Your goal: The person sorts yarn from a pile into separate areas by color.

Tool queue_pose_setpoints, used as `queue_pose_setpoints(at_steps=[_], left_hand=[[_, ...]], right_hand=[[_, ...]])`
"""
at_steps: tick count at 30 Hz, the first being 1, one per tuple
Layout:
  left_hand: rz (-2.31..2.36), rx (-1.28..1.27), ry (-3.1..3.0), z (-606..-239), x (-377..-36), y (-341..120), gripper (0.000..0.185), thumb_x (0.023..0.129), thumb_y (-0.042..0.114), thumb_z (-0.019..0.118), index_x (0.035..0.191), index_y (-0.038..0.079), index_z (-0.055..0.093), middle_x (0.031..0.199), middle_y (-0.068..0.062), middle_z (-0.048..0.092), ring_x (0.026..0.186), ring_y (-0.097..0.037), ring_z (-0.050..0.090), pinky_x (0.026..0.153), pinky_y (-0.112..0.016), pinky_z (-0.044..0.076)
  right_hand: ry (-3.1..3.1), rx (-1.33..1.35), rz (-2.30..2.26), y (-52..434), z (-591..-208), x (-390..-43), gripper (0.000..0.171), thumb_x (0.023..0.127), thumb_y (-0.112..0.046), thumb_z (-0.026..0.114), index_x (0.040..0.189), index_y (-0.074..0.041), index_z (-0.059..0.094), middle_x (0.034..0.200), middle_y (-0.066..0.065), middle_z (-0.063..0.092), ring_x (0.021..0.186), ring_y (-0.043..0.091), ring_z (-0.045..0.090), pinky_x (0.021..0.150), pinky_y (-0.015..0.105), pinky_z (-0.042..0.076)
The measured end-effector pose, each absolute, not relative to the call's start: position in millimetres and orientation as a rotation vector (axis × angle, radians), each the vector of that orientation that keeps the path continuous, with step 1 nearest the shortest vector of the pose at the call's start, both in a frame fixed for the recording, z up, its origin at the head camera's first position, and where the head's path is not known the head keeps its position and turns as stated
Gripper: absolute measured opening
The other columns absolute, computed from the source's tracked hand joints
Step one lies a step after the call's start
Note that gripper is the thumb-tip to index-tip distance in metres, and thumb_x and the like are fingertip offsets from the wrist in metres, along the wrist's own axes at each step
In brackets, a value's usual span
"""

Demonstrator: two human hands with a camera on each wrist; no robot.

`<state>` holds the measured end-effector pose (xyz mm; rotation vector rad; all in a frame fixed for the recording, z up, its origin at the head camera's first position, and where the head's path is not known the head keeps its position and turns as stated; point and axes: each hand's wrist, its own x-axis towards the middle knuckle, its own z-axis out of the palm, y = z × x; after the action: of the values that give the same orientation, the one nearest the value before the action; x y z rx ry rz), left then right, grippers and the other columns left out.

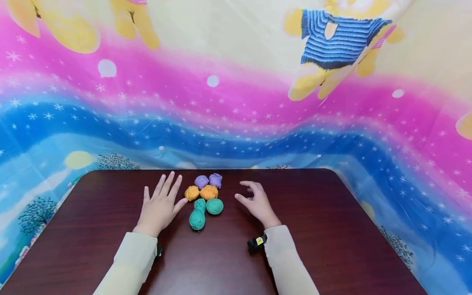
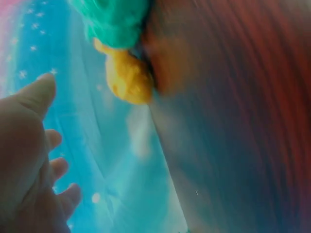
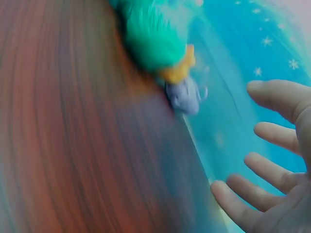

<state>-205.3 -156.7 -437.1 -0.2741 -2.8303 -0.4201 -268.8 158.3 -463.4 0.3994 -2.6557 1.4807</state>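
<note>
Small balls of yarn sit in a cluster at the table's far middle. Two purple yarn balls (image 1: 208,181) are at the back, two orange yarn balls (image 1: 201,192) in front of them, and green yarn balls (image 1: 214,206) nearest me. My left hand (image 1: 157,211) is left of the cluster, fingers spread, its thumb tip close to the left orange ball; whether they touch I cannot tell. Over to the right, my right hand (image 1: 259,203) has loosely bent fingers and holds nothing. The right wrist view shows a green ball (image 3: 155,41) beyond that hand, blurred.
The dark reddish-brown table (image 1: 317,246) has rounded far corners. Behind it hangs a cloth backdrop (image 1: 236,102) printed with bears and snowflakes, reaching down around the table's far and side edges. A black wrist device (image 1: 257,242) is on the right wrist.
</note>
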Motion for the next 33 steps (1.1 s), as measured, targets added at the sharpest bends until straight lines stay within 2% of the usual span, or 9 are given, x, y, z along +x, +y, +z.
queue_pose_setpoints(at_steps=[4,12,21,28,33], left_hand=[[-0.459,-0.278,-2.841,-439.6,-194.5,-146.0,0.072,0.103,0.043,0.058,0.161,0.012,0.029,0.166,-0.016,0.024,0.152,-0.04,0.019,0.112,-0.077,0.014],[-0.538,-0.296,-2.868,-448.0,-180.4,-130.9,0.072,0.102,0.038,0.06,0.161,0.01,0.03,0.164,-0.018,0.028,0.152,-0.041,0.022,0.112,-0.075,0.018],[-0.546,-0.362,-2.993,-451.0,-176.7,-123.3,0.074,0.102,0.047,0.057,0.159,0.006,0.034,0.166,-0.016,0.024,0.153,-0.04,0.018,0.112,-0.076,0.017],[-0.598,-0.389,-3.048,-451.3,-178.3,-119.7,0.076,0.102,0.05,0.055,0.16,0.006,0.031,0.166,-0.016,0.024,0.153,-0.039,0.016,0.113,-0.075,0.015],[-0.6,-0.389,-3.063,-452.0,-179.3,-120.8,0.076,0.102,0.049,0.056,0.16,0.006,0.031,0.166,-0.017,0.023,0.153,-0.039,0.016,0.114,-0.074,0.015]], right_hand=[[-2.593,0.36,1.627,140.3,-466.0,-264.4,0.046,0.095,-0.026,0.074,0.135,-0.009,0.062,0.135,0.011,0.057,0.121,0.034,0.059,0.096,0.048,0.054],[-2.541,0.365,1.864,121.5,-471.8,-259.7,0.046,0.094,-0.025,0.075,0.134,-0.007,0.063,0.134,0.015,0.062,0.116,0.03,0.063,0.093,0.044,0.056],[-2.64,0.524,1.891,119.6,-481.4,-262.0,0.045,0.091,-0.025,0.078,0.132,-0.011,0.064,0.129,0.01,0.065,0.112,0.028,0.065,0.09,0.04,0.057],[-2.689,0.622,1.892,119.1,-482.0,-263.7,0.042,0.089,-0.024,0.08,0.128,-0.012,0.067,0.124,0.005,0.066,0.111,0.023,0.063,0.097,0.041,0.053],[-2.726,0.667,1.803,116.5,-485.0,-265.3,0.042,0.087,-0.025,0.083,0.125,-0.017,0.068,0.12,0.001,0.067,0.11,0.02,0.063,0.1,0.042,0.051]])
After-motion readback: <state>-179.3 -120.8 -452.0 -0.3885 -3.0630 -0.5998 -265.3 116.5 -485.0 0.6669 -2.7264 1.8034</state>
